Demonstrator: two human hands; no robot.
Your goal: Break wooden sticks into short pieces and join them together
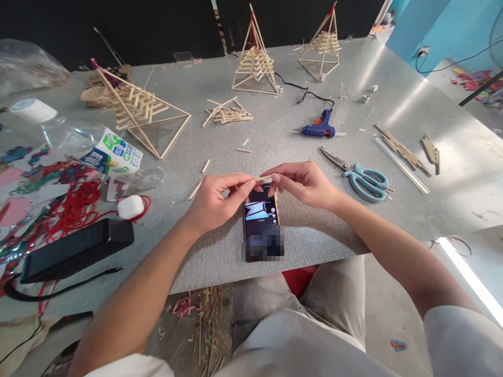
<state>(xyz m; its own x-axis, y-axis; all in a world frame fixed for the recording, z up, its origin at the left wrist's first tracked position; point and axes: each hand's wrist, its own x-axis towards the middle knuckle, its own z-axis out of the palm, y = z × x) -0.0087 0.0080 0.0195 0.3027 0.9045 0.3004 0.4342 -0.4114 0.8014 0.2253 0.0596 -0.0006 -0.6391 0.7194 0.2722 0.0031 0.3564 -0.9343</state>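
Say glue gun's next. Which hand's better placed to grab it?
Right hand, probably: the blue glue gun lies just beyond it, and the left hand is farther off. Both hands' fingers hold a small stick, so the right would have to let go first.

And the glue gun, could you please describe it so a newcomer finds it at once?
On the grey table, look past the right hand. Between the rightmost stick pyramid and the scissors lies the glue gun, on its side, nose pointing left. Its dark blue body, orange trigger and black cable set it apart from the scissors, whose handles are paler blue.
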